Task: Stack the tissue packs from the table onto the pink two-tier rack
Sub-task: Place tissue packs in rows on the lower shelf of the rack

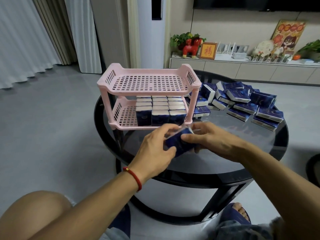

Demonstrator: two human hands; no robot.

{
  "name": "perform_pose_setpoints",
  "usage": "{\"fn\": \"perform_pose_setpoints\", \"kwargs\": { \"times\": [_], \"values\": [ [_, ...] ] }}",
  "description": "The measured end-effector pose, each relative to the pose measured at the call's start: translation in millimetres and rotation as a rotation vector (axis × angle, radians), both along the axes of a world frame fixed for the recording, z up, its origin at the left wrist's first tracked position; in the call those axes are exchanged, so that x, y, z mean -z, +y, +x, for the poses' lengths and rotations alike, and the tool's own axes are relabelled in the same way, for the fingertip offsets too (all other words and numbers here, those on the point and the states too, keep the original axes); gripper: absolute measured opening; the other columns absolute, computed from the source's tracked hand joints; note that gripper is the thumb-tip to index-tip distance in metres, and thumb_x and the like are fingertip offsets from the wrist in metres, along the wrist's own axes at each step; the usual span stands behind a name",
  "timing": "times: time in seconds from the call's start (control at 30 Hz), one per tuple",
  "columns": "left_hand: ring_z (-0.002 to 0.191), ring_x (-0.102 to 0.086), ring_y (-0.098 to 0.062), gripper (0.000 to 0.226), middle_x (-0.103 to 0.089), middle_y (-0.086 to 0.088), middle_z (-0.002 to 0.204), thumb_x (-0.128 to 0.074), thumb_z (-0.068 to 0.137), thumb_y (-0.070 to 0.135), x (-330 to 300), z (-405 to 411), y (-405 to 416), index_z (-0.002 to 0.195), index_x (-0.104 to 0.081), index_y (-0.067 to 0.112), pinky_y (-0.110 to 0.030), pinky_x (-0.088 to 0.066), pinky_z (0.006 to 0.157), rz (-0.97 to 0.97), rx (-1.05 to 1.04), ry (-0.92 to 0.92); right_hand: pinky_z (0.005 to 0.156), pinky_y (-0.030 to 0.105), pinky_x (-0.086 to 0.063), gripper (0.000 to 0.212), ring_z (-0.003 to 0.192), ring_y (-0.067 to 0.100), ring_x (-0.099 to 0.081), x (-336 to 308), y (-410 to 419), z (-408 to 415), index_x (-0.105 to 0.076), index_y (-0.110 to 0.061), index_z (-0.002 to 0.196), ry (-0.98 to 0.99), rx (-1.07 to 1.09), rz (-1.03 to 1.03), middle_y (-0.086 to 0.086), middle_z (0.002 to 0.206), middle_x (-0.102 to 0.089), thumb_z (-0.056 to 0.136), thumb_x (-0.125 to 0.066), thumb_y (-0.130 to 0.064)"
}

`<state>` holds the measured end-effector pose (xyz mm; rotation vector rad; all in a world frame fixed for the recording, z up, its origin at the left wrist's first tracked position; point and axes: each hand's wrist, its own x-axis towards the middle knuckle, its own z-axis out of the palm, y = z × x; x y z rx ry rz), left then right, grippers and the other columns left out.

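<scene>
We grip one tissue pack between left hand and right hand, fingers curled round it; the rack lies just ahead, its long axis seemingly crosswise.

Round black glass table bears pink rack and loose tissue packs.

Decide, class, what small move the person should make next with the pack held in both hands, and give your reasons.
Probably carry the tissue pack, gripped by the left hand and right hand, to the open left end of the pink rack's lower tier. Three rows fill its right side, and the top tier holds none.
</scene>
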<state>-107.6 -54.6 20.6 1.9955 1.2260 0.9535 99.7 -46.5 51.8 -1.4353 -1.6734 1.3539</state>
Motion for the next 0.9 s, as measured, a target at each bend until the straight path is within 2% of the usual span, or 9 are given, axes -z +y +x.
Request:
{"fn": "perform_pose_setpoints", "kwargs": {
  "times": [0.07,0.2,0.27,0.37,0.5,0.6,0.67,0.83,0.9],
  "values": [
    [0.113,-0.062,-0.006,0.059,-0.065,0.010,0.124,-0.069,0.089,0.010,0.0,-8.2,3.6,0.140,-0.051,0.034,-0.021,-0.054,0.093,0.030,-0.062,0.074,0.071,0.029,-0.055,0.026,0.079,0.019,-0.067,0.6,5.5,-8.8,-0.062,-0.002,0.111,0.057,0.038,0.091,0.014,0.093,-0.075,0.092,-0.073,-0.016],
    [0.126,-0.056,-0.009,0.078,-0.061,0.008,0.135,-0.070,0.087,0.007,-2.1,-18.8,7.8,0.150,-0.041,0.041,-0.030,-0.046,0.111,0.140,-0.096,0.058,0.081,0.044,-0.062,0.027,0.085,0.024,-0.075,2.9,12.4,-34.2,-0.066,-0.007,0.105,-0.014,0.054,0.301,0.008,0.093,-0.077,0.085,-0.081,-0.017],
    [0.122,-0.058,-0.007,0.079,-0.061,0.010,0.130,-0.070,0.085,0.001,-5.5,-24.3,11.8,0.145,-0.045,0.045,-0.026,-0.047,0.108,0.208,-0.120,0.040,0.081,0.047,-0.062,0.028,0.086,0.018,-0.075,4.4,14.6,-44.1,-0.067,-0.012,0.105,-0.051,0.064,0.395,0.001,0.093,-0.078,0.083,-0.083,-0.020],
    [0.109,-0.059,-0.002,0.055,-0.063,0.011,0.117,-0.069,0.088,0.005,-8.6,-31.9,15.6,0.130,-0.057,0.038,-0.022,-0.050,0.098,0.270,-0.116,0.054,0.078,0.045,-0.062,0.028,0.085,0.011,-0.074,7.0,18.7,-49.1,-0.069,-0.019,0.104,-0.138,0.051,0.474,-0.005,0.094,-0.077,0.082,-0.084,-0.027],
    [0.109,-0.057,-0.002,0.037,-0.062,0.013,0.115,-0.074,0.086,0.007,-7.4,-40.4,22.7,0.117,-0.067,0.027,-0.014,-0.045,0.093,0.334,-0.189,0.041,0.079,0.030,-0.061,0.020,0.085,0.004,-0.071,4.6,16.9,-45.7,-0.071,-0.021,0.105,-0.202,0.082,0.518,-0.009,0.093,-0.075,0.088,-0.078,-0.029],
    [0.108,-0.054,-0.006,0.038,-0.057,0.013,0.117,-0.076,0.086,0.006,-10.1,-47.9,30.9,0.118,-0.067,0.023,-0.005,-0.036,0.088,0.311,-0.323,0.008,0.073,0.024,-0.058,0.012,0.077,0.000,-0.068,0.7,16.0,-32.5,-0.073,-0.023,0.098,-0.290,0.210,0.561,-0.013,0.083,-0.073,0.094,-0.069,-0.033],
    [0.104,-0.055,-0.005,0.039,-0.058,0.008,0.120,-0.076,0.086,0.004,-12.1,-52.6,36.7,0.119,-0.067,0.023,0.000,-0.038,0.084,0.303,-0.404,-0.031,0.073,0.031,-0.060,0.015,0.072,0.002,-0.067,2.0,18.8,-21.6,-0.072,-0.023,0.095,-0.365,0.353,0.601,-0.013,0.078,-0.071,0.096,-0.065,-0.035],
    [0.110,-0.058,-0.013,0.041,-0.058,0.002,0.126,-0.075,0.086,0.002,-8.9,-50.9,55.1,0.119,-0.066,0.025,-0.027,-0.052,0.097,0.258,-0.494,-0.070,0.085,0.043,-0.060,0.032,0.083,0.006,-0.065,8.9,31.0,-11.3,-0.056,-0.020,0.123,-0.367,0.568,0.489,-0.004,0.112,-0.067,0.097,-0.065,-0.036],
    [0.108,-0.057,-0.013,0.038,-0.056,0.004,0.121,-0.074,0.087,0.001,-5.9,-46.4,61.1,0.118,-0.067,0.022,-0.026,-0.051,0.096,0.228,-0.507,-0.080,0.091,0.046,-0.058,0.043,0.092,0.013,-0.064,10.6,34.2,-13.0,-0.049,-0.019,0.134,-0.328,0.538,0.400,0.004,0.128,-0.064,0.097,-0.065,-0.036]
  ]
}}
